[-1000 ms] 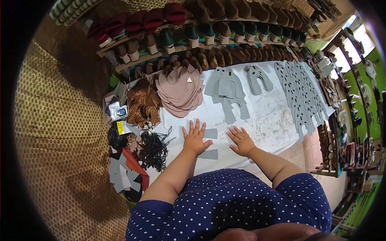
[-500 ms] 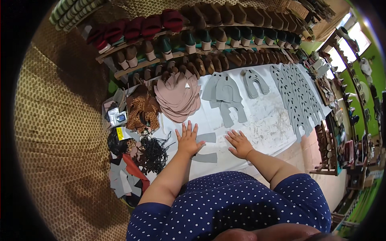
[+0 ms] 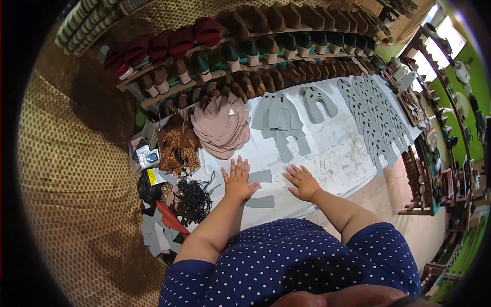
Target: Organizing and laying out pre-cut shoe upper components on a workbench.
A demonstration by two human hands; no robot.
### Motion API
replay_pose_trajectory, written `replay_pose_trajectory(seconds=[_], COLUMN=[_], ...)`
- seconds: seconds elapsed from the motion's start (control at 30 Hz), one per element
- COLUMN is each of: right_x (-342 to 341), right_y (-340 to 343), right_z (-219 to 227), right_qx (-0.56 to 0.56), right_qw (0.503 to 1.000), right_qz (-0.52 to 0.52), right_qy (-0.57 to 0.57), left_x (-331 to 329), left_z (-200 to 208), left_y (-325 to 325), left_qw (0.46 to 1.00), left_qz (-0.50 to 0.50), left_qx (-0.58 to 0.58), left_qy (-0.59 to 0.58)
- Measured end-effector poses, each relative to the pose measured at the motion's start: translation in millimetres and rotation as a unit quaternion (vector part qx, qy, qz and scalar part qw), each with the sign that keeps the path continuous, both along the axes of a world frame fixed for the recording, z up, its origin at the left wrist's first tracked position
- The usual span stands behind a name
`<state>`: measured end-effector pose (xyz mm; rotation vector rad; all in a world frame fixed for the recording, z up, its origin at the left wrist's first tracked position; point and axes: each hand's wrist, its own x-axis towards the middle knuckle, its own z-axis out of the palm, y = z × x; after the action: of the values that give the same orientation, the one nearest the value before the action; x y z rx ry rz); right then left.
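My left hand (image 3: 238,181) lies flat with its fingers spread, partly over a curved grey cut piece (image 3: 261,176) on the white table covering (image 3: 335,148). My right hand (image 3: 304,184) also rests palm down, fingers apart, on the white surface. Neither hand holds anything. Close below the left hand is a second grey strip (image 3: 261,201). Beyond it spreads a pile of pink cut pieces (image 3: 221,128). Grey U-shaped pieces (image 3: 279,115) overlap in the middle, and a smaller stack of grey arches (image 3: 319,105) sits to their right.
Long grey pieces with dark oval holes (image 3: 373,115) cover the table's right end. Leopard-print material (image 3: 179,148), black tangled cords (image 3: 194,199) and scraps crowd the left. Shelves of shoes and shoe forms (image 3: 276,48) line the back; another rack (image 3: 429,174) stands at right.
The view has shifted slightly, so the shelves and table sit a little further left in it. Both hands stay flat on the table in nearly the same place.
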<state>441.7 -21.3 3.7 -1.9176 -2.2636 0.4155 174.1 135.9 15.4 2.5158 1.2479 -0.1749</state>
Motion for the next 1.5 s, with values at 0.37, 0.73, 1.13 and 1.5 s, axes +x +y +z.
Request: replay_pose_trajectory(seconds=[0.37,0.73,1.13,1.5], right_x=[3,-2,0,-3], right_y=[5,1,2,-2], right_z=[1,0,5,3], right_qx=[-0.025,-0.019,-0.031,-0.006], right_qw=[1.000,1.000,0.999,1.000], right_qz=[0.002,-0.004,-0.012,-0.013], right_qy=[0.000,-0.010,-0.023,-0.011], left_x=[32,3,-4,-43], left_z=[0,-14,0,-15], left_y=[10,-9,-18,-34], left_qw=[1.000,0.997,1.000,0.993], left_qz=[-0.022,-0.038,0.009,0.105], left_qx=[-0.010,0.044,-0.002,0.021], left_qy=[-0.007,-0.048,-0.016,-0.039])
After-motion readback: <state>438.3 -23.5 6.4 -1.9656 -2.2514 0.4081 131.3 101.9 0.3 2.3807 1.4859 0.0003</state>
